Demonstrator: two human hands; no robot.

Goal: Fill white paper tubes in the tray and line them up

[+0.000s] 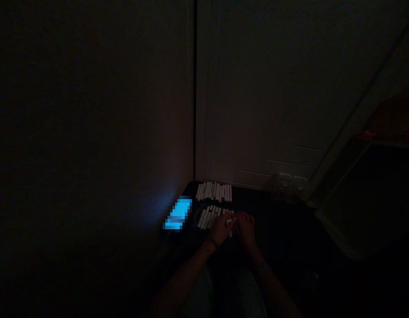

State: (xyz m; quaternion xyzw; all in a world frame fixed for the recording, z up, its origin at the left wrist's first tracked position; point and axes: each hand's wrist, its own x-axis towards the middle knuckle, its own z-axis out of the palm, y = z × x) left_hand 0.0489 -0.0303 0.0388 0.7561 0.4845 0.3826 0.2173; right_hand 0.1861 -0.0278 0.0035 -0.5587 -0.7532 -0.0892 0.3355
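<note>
The scene is very dark. My left hand (220,227) and my right hand (245,227) meet over a dark surface, both closed around one white marker (231,222) held between them. Just left of my hands lies a near row of white markers (209,216). Behind it, against the wall, lies a far row of white markers (214,191). I cannot make out finer detail of the fingers.
A glowing blue phone screen (178,214) lies at the left edge of the dark surface (277,221). A clear container (287,185) stands at the back right. Walls meet in a corner right behind, and a dark bulky object (366,194) sits to the right.
</note>
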